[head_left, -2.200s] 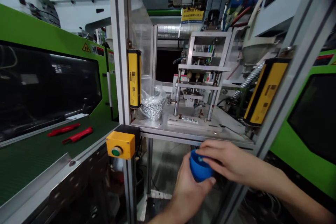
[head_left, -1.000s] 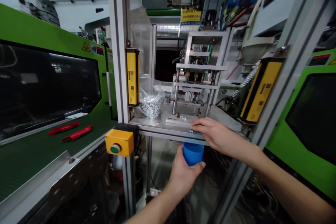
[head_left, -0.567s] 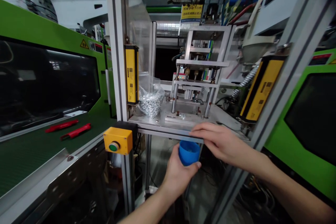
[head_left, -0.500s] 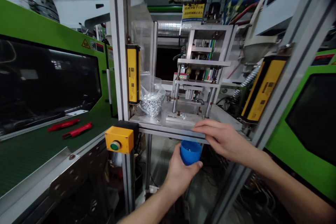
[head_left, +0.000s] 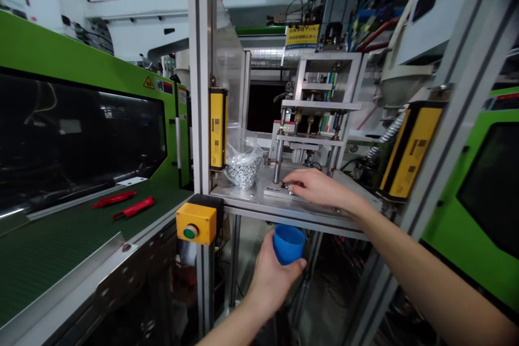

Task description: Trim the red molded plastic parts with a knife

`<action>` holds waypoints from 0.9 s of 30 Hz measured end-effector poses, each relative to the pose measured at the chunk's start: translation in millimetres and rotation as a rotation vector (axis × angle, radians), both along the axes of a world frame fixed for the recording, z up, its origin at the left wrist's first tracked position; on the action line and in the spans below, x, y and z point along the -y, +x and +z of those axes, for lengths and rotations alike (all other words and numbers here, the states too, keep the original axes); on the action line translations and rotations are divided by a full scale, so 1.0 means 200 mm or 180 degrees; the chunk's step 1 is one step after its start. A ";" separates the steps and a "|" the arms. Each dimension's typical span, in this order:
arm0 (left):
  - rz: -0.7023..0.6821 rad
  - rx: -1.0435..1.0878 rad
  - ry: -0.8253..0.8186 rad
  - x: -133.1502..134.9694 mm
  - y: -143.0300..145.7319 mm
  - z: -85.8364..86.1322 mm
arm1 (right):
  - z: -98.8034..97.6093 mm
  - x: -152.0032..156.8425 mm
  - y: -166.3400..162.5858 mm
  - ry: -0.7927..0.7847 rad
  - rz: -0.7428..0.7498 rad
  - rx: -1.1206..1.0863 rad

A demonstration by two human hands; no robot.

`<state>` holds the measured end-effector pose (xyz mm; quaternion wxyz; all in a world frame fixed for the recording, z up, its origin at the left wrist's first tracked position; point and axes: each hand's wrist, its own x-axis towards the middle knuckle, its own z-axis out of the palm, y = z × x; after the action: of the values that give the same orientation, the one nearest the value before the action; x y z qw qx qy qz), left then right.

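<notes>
My left hand point(head_left: 272, 275) is wrapped around a blue cup point(head_left: 288, 246), holding it below the front edge of the metal worktable point(head_left: 259, 197). The cup's mouth faces up towards me, and its bottom is hidden. My right hand point(head_left: 314, 186) reaches over the table to the base plate point(head_left: 273, 193) of a press fixture point(head_left: 320, 105). Its fingers are bent together over small metal pieces on the plate, and what lies between the fingertips is hidden. Left of the fixture stands a clear plastic bag point(head_left: 243, 167) full of small metal nuts.
A yellow box with a green button point(head_left: 197, 224) is fixed to the left frame post. Yellow sensor bars point(head_left: 218, 130) flank the opening. Two red plastic parts point(head_left: 133, 208) lie on a green conveyor point(head_left: 81, 243) at the left. Green machines stand on both sides.
My right hand has moved from the table's front edge forward and left onto the fixture's base plate. My left hand still holds the blue cup, slightly lower. The view has tilted up a little.
</notes>
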<state>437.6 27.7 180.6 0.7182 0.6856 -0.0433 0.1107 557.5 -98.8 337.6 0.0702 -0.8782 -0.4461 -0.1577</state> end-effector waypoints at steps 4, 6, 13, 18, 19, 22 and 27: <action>0.0023 -0.0072 0.0029 -0.01 -0.01 0.01 | 0.01 0.01 0.03 0.0070 -0.0123 -0.0255; -0.0005 -0.0101 0.0032 0.00 -0.02 0.03 | 0.01 0.00 0.05 0.0102 -0.0114 -0.0397; -0.0076 -0.0154 -0.0002 0.01 -0.01 0.04 | 0.00 0.00 0.08 0.0244 -0.0135 -0.0545; -0.0134 -0.0178 -0.0098 0.02 -0.01 0.04 | -0.02 0.04 0.04 0.0263 -0.0174 -0.0329; -0.0148 -0.0175 -0.0112 0.02 -0.01 0.04 | -0.02 0.05 0.04 0.0246 -0.0167 -0.0283; -0.0149 -0.0145 -0.0117 0.02 0.00 0.03 | -0.02 0.07 0.01 0.0123 -0.0071 -0.0205; -0.0142 -0.0140 -0.0086 0.02 0.01 0.04 | 0.00 0.09 -0.03 -0.0132 0.0166 -0.0238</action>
<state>439.6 23.3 187.8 0.7305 0.6770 -0.0413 0.0801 551.3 -117.6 337.4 0.0727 -0.8728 -0.4691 -0.1136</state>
